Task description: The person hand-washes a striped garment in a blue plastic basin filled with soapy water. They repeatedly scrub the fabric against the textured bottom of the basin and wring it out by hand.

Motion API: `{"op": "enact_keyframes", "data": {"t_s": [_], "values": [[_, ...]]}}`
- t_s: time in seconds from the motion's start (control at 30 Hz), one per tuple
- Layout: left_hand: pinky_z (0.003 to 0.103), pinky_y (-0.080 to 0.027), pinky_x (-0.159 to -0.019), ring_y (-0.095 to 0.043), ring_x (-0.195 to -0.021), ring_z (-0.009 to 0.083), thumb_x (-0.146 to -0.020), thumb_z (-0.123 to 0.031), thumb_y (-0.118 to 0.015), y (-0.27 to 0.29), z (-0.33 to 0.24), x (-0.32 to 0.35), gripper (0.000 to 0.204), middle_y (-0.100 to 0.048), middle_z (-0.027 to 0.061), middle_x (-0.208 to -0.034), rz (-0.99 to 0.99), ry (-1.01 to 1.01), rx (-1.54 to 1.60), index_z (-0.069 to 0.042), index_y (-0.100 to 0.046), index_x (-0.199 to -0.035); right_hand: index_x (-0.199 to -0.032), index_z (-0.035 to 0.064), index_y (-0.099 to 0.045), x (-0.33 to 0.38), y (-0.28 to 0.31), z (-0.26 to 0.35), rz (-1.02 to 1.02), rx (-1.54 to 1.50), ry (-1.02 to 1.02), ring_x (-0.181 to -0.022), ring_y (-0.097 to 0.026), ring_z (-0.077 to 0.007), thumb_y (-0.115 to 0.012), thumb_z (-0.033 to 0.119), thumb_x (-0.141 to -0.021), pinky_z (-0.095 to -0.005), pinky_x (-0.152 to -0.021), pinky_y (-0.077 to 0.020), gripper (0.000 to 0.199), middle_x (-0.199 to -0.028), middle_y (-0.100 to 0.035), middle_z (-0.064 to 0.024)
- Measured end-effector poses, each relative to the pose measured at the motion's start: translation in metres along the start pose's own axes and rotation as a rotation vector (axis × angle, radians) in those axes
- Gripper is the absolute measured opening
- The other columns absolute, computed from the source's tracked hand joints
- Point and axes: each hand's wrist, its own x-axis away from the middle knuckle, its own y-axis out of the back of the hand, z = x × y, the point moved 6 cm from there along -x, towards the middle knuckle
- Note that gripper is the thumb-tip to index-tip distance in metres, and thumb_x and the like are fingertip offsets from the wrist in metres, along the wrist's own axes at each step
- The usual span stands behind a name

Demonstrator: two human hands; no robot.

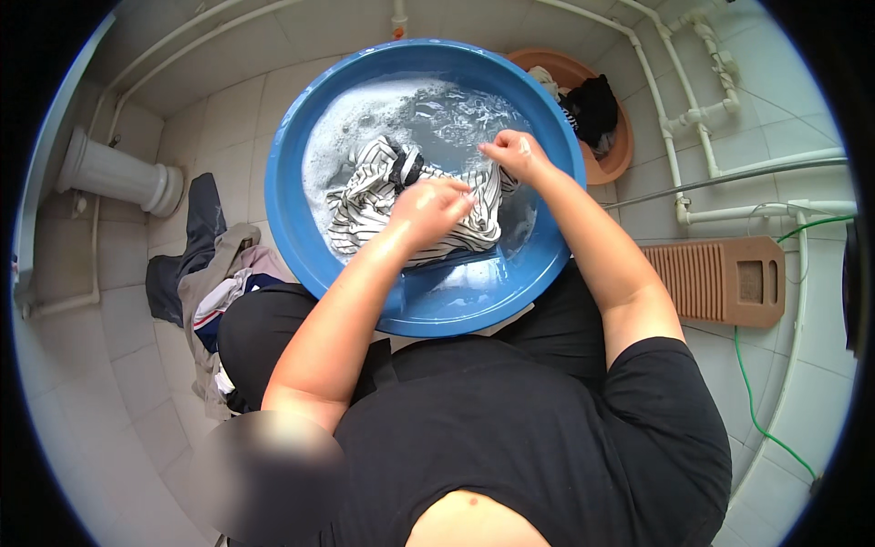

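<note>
A large blue basin [292, 228] sits on the tiled floor in front of me, holding soapy water and a black-and-white striped garment [365, 196]. My left hand [433, 205] is closed on a bunched part of the striped garment near the basin's middle. A little farther back and to the right, my right hand [515, 153] pinches another part of the same wet cloth. Both forearms are wet. Foam covers the far left of the water.
A brown basin [611, 159] with dark and light clothes stands behind the blue one. A brown washboard [720, 278] lies on the floor at right. A pile of clothes [205, 273] lies at left. White pipes run along the walls, and a green hose [752, 392] trails at right.
</note>
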Motion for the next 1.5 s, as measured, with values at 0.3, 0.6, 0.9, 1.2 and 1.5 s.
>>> {"op": "enact_keyframes", "data": {"t_s": [0.3, 0.6, 0.9, 1.2, 1.5], "values": [[0.037, -0.040, -0.088, -0.051, -0.106, 0.0283, -0.076, -0.039, -0.059, 0.030, 0.053, -0.001, 0.043, -0.055, 0.0130, -0.114, 0.066, 0.233, -0.682, -0.009, -0.057, -0.107, -0.112, 0.0057, -0.054, 0.012, -0.044, -0.057, 0.338, 0.307, 0.061, -0.100, -0.052, -0.0325, -0.062, 0.044, -0.072, -0.0356, -0.091, -0.0396, 0.056, -0.102, -0.056, -0.0182], [0.035, -0.044, -0.067, -0.055, -0.072, 0.0257, -0.060, -0.023, -0.067, 0.037, 0.001, 0.012, 0.021, -0.058, 0.0079, -0.072, -0.044, -0.400, -0.553, -0.003, -0.060, -0.057, -0.108, 0.0070, -0.051, 0.011, -0.025, -0.044, -0.099, 0.170, -0.037, -0.103, -0.051, -0.0334, -0.056, 0.015, -0.073, -0.0385, -0.089, -0.0408, 0.036, -0.108, -0.055, -0.0174], [0.039, -0.043, -0.087, -0.051, -0.101, 0.0342, -0.077, -0.051, -0.057, 0.027, 0.084, 0.012, 0.056, -0.052, 0.0212, -0.111, -0.071, 0.396, -0.653, -0.001, -0.058, -0.103, -0.108, 0.0005, -0.057, 0.010, -0.065, -0.047, 0.494, 0.585, -0.159, -0.106, -0.053, -0.0326, -0.053, 0.019, -0.074, -0.0371, -0.089, -0.0444, 0.039, -0.114, -0.055, -0.0196], [0.031, -0.046, -0.071, -0.056, -0.080, 0.0162, -0.081, -0.016, -0.057, 0.027, 0.105, -0.002, 0.014, -0.060, 0.0071, -0.084, -0.286, 0.002, 0.669, -0.003, -0.056, -0.086, -0.104, 0.0014, -0.058, 0.012, -0.047, -0.026, 0.164, -0.403, -0.144, -0.086, -0.060, -0.0203, -0.059, 0.019, -0.070, -0.0302, -0.077, -0.0467, 0.039, -0.099, -0.063, -0.0098], [0.035, -0.051, -0.069, -0.059, -0.080, 0.0198, -0.091, -0.024, -0.046, -0.001, 0.144, -0.001, 0.024, -0.058, 0.0112, -0.087, -0.426, 0.366, 1.713, -0.001, -0.052, -0.099, -0.101, 0.0103, -0.050, 0.095, -0.059, 0.164, -0.304, -0.441, 0.679, -0.080, -0.059, -0.0293, -0.063, 0.016, -0.063, -0.0337, -0.070, -0.0480, 0.041, -0.089, -0.058, -0.0119]]}}
